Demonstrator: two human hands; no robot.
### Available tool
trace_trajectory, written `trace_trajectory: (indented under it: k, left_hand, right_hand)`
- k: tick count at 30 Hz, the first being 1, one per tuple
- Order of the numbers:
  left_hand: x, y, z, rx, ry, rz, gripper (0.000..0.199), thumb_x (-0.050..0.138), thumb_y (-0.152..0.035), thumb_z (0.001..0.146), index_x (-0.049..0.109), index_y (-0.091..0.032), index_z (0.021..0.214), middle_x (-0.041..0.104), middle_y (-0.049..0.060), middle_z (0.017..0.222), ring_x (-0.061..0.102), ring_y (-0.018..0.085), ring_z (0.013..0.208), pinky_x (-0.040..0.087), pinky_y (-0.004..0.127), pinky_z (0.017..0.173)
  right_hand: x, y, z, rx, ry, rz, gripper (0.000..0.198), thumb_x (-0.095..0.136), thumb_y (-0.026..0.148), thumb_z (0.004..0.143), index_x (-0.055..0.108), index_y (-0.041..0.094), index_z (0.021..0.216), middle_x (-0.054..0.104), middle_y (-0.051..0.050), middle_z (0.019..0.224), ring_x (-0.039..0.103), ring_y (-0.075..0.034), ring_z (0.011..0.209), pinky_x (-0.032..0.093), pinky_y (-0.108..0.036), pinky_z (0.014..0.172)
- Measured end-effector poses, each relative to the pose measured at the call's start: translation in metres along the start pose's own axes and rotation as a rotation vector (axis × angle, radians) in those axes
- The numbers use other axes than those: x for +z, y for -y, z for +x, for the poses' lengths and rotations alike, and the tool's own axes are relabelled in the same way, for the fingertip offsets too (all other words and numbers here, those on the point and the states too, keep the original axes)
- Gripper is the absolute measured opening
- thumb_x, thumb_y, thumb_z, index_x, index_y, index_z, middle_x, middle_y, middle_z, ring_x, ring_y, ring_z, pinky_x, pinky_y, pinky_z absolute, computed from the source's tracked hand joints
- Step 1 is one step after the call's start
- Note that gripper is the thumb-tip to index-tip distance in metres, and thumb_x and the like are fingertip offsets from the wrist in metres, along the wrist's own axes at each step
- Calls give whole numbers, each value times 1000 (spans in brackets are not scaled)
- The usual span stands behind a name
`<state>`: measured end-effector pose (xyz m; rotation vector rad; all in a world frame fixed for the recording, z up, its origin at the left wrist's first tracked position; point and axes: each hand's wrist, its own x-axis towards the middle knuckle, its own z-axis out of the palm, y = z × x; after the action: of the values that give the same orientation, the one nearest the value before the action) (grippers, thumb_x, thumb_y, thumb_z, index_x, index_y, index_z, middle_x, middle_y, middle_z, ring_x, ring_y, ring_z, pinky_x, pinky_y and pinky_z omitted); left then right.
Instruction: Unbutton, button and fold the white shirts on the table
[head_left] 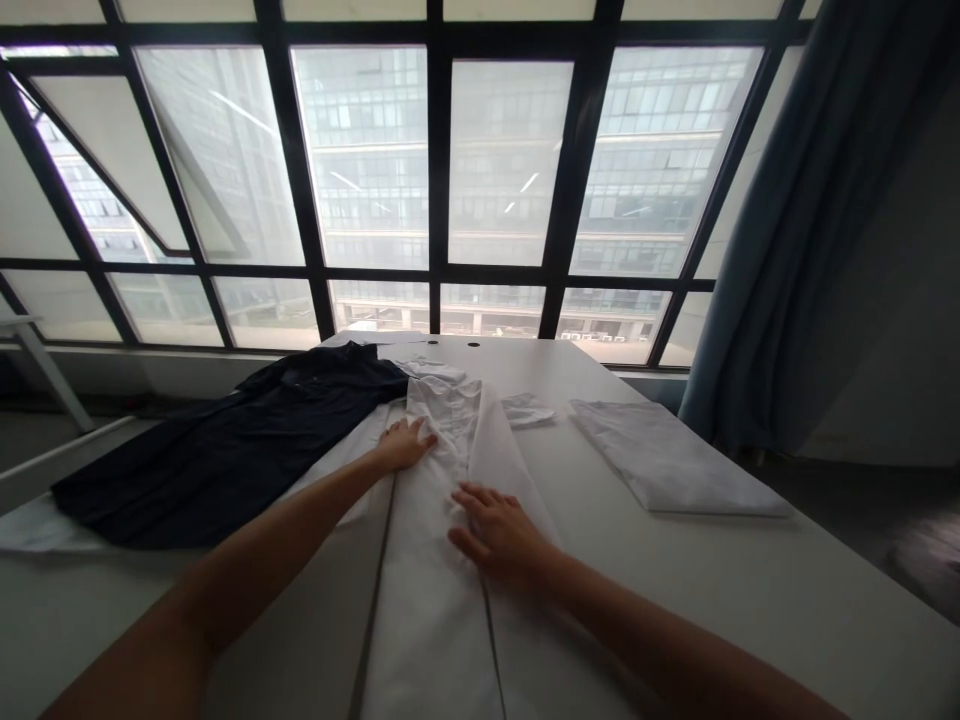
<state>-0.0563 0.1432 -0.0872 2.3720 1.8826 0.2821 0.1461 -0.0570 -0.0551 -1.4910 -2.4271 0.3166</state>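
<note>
A white shirt (431, 580) lies lengthwise on the white table (592, 480), its collar end away from me and its sides turned inward into a long narrow shape. My left hand (405, 444) rests on its upper left part, palm down with the fingers spread. Nearer to me, my right hand (499, 530) lies over the right side of the same shirt, fingers stretched out and thumb apart. Neither hand grips any cloth. Just left of the shirt, a dark navy shirt (247, 450) is spread out over more white cloth.
A folded white garment (667, 455) lies at the table's right edge. Small white cloth (529, 410) sits beyond the shirt. Large windows (510, 165) stand behind the table, and a blue curtain (787, 230) hangs at the right. A white frame leg (52, 375) is at the far left.
</note>
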Motion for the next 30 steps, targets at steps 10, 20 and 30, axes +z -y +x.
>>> trace_trajectory:
  k: [10,20,30]
  left_hand:
    - [18,4,74,-1,-40,32,64,26,-46,100,31,-10,152,23,23,158,16,35,148,18,48,116]
    - [18,5,160,66,-50,115,60,27,-44,101,33,-12,151,22,19,159,11,32,149,10,55,117]
    - [12,-32,84,144,-169,90,52,37,-40,99,50,-11,139,39,20,151,36,34,139,27,51,112]
  right_hand:
    - [-5,-103,98,366,33,-159,68,32,57,96,29,20,154,17,-11,163,15,-30,149,13,-51,115]
    - [-1,-145,165,477,29,-177,71,24,62,96,23,23,156,12,-8,164,12,-30,149,11,-54,115]
    - [-14,-117,162,259,-110,-491,45,31,36,99,64,14,121,59,-21,130,45,-33,126,16,-52,110]
